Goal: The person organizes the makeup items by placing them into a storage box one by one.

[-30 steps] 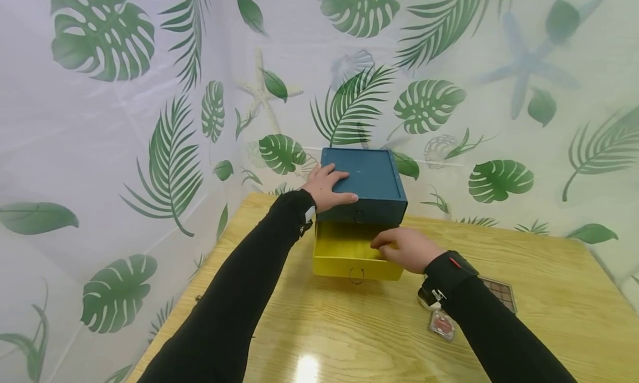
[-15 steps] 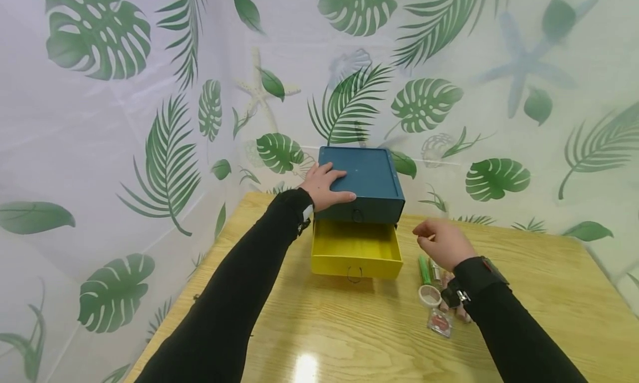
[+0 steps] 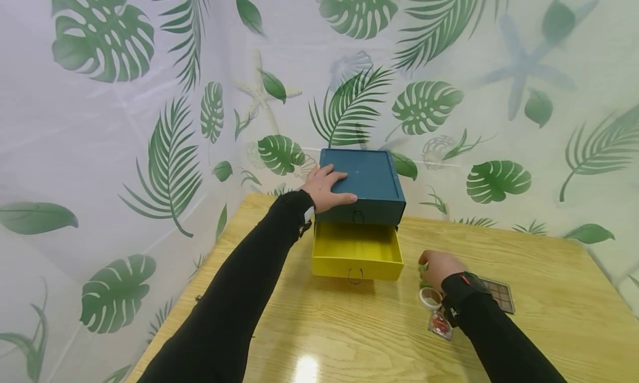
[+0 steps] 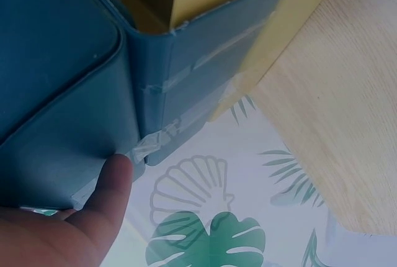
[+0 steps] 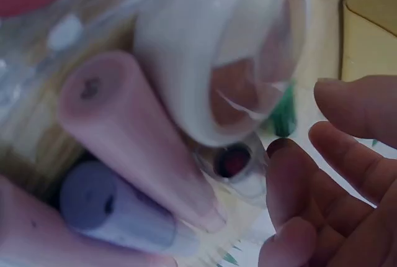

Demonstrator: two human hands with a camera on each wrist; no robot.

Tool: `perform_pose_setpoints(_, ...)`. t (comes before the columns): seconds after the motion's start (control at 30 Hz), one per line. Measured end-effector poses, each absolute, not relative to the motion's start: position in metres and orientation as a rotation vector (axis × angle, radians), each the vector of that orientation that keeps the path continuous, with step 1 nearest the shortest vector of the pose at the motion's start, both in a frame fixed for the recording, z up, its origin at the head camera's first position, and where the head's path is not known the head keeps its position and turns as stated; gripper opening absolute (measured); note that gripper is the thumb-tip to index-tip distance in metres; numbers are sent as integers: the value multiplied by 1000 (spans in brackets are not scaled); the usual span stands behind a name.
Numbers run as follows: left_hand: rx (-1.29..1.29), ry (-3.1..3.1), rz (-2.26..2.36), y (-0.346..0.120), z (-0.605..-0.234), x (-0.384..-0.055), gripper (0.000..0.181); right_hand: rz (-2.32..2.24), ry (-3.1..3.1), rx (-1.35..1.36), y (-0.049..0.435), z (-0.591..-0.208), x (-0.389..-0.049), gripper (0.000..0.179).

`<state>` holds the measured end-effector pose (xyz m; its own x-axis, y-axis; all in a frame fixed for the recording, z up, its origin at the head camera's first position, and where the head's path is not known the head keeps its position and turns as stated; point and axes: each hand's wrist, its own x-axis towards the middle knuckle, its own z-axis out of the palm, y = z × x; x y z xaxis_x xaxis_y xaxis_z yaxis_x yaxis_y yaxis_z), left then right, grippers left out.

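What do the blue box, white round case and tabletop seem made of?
Blue box: perhaps coated card or plastic, satin sheen; tape on its side. White round case: likely plastic, smooth, with a clear front. Tabletop: wood or laminate, glossy; grain and bright glare.

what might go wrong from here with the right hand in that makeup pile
The right hand might knock or roll the pink tube, crowded close to the round white container.

The yellow drawer juts out nearby, so a careless swing could bump it.
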<state>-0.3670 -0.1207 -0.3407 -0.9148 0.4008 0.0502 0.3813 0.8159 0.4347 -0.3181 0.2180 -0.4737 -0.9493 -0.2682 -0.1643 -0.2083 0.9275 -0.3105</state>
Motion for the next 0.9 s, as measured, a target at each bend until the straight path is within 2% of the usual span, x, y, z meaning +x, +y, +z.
perform_pose_setpoints(0.27,639,2954,702,-121,-341,-367,74,-401,2879,-317,211,-482,-320,32)
perform_pose_setpoints(0.57,621,2959,678,-121,-342,-368,75,-340,2935,-384,196,-481,-314,30)
perform_pose_setpoints(0.9,622,2954,681,-120,-342,-368,74,-410,2894,-431,200,-495,-317,11)
